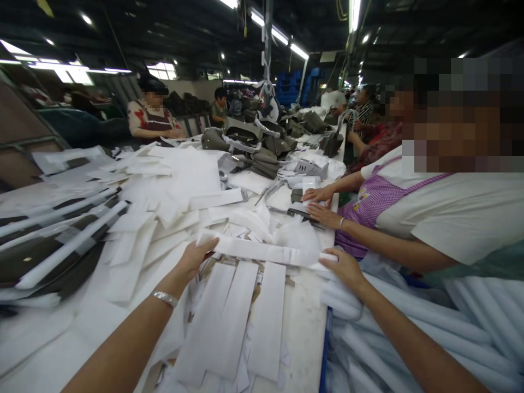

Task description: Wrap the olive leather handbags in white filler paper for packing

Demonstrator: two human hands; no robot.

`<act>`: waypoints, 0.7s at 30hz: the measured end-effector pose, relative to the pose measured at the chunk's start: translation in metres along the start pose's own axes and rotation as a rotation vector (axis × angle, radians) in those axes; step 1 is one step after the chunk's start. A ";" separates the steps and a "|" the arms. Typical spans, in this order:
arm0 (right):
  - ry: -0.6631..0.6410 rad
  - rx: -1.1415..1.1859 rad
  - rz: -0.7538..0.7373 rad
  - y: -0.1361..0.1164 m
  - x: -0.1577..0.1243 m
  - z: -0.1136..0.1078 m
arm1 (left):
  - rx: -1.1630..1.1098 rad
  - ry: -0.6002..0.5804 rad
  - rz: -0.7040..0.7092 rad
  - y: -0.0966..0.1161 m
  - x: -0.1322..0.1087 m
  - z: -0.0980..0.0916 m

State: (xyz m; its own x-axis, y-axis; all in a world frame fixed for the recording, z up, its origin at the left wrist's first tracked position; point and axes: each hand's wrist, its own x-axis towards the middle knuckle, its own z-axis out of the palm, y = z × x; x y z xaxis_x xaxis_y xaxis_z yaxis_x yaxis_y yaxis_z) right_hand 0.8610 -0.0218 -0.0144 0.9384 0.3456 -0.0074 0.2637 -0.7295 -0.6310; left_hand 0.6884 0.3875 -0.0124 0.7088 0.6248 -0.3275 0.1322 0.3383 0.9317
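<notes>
The left hand (pixel 199 257) and right hand (pixel 343 267) are well apart, each pinched on one end of a white strip (pixel 256 249). The strip runs almost level between them, above the table (pixel 305 322), its left end a little higher in view. A bracelet (pixel 164 298) sits on the left wrist.

Nearer the wearer, pale slats (pixel 268 322) lie side by side over loose scraps, pointing away. Left of them, white sheets (pixel 184 172) spread in an untidy heap, and at the far left dark bags (pixel 77 234) carry long white tubes. More grey bags (pixel 241 136) are piled further along the table.

Just right of the table's edge, pale rolls (pixel 429 322) are stacked below the right forearm. Beyond the right hand, a co-worker in a purple apron (pixel 364 204) presses both palms (pixel 321 213) near a dark piece (pixel 301 214); other people stand further back
</notes>
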 end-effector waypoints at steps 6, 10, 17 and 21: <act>0.020 -0.044 0.136 0.009 -0.002 0.021 | 0.060 0.100 -0.097 -0.001 0.009 0.005; -0.001 -0.069 0.201 0.007 -0.003 0.024 | 0.102 0.112 -0.124 0.004 0.011 0.004; -0.102 -0.152 0.200 0.010 0.028 0.017 | 0.173 0.039 -0.110 0.008 0.026 0.018; -0.186 -0.212 0.185 0.022 0.041 0.021 | 0.215 0.035 -0.078 0.002 0.050 0.027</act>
State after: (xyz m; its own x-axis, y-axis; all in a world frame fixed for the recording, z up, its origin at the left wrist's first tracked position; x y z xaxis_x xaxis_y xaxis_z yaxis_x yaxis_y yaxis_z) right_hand 0.9002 -0.0114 -0.0448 0.9230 0.2836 -0.2600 0.1522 -0.8897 -0.4304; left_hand 0.7427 0.4001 -0.0221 0.6668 0.6277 -0.4018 0.3328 0.2316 0.9141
